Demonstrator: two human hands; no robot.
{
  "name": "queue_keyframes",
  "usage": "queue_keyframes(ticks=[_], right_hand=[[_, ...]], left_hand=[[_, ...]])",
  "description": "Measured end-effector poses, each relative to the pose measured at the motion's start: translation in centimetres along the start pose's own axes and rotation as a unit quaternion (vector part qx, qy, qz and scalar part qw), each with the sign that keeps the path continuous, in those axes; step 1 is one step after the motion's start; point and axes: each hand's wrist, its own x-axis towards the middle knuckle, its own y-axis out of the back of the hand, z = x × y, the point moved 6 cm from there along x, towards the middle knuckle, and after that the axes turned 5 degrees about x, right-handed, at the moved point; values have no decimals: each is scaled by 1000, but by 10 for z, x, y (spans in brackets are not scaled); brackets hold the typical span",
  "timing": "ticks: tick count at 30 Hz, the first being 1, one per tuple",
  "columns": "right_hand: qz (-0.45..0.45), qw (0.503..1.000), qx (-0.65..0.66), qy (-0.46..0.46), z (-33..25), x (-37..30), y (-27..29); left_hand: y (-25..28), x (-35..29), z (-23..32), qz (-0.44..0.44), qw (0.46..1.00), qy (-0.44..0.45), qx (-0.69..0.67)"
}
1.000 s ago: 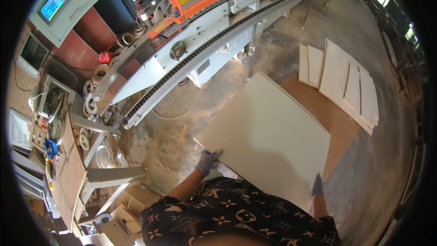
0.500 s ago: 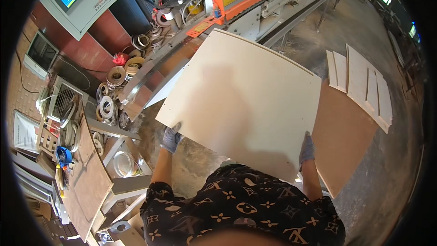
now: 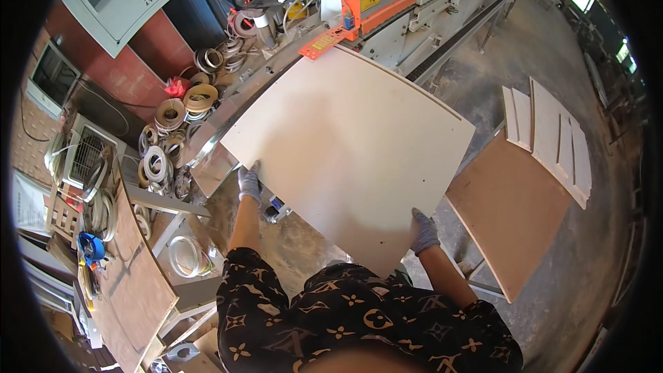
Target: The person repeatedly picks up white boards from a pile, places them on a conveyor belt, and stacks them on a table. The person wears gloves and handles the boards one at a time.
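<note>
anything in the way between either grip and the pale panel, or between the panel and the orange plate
Nothing visible. The left grip and right grip hold the pale panel, whose far corner meets the orange plate in view; contact is unclear.

A brown table (image 3: 507, 211) stands on the grey floor (image 3: 570, 255). Some flat white boards (image 3: 549, 141) lie on its far end. On the left, a wooden table (image 3: 135, 293) holds a blue thing (image 3: 90, 246) near its left edge, too small to name.
</note>
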Motion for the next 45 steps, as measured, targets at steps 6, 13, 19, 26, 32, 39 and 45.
queue_keyframes(ticks=[6,13,19,26,32,39,45], right_hand=[[66,994,80,-29,32,-10,-33],[41,988,123,-89,37,-14,-39],[46,996,29,-77,26,-18,-41],[-3,982,120,-149,-5,4,-47],[98,629,738,-226,-49,66,-18],[111,597,794,-27,-95,107,-10],[113,994,4,-3,-94,84,84]], left_hand=[[-40,-24,-8,13,995,94,-43],[-34,-19,-25,-3,975,187,-119],[-37,-19,-27,-8,973,207,-98],[-75,-2,-40,-16,962,218,-161],[-145,27,-51,6,956,224,-187],[-192,83,-83,60,965,217,-131],[-226,8,-22,-64,975,144,159]])
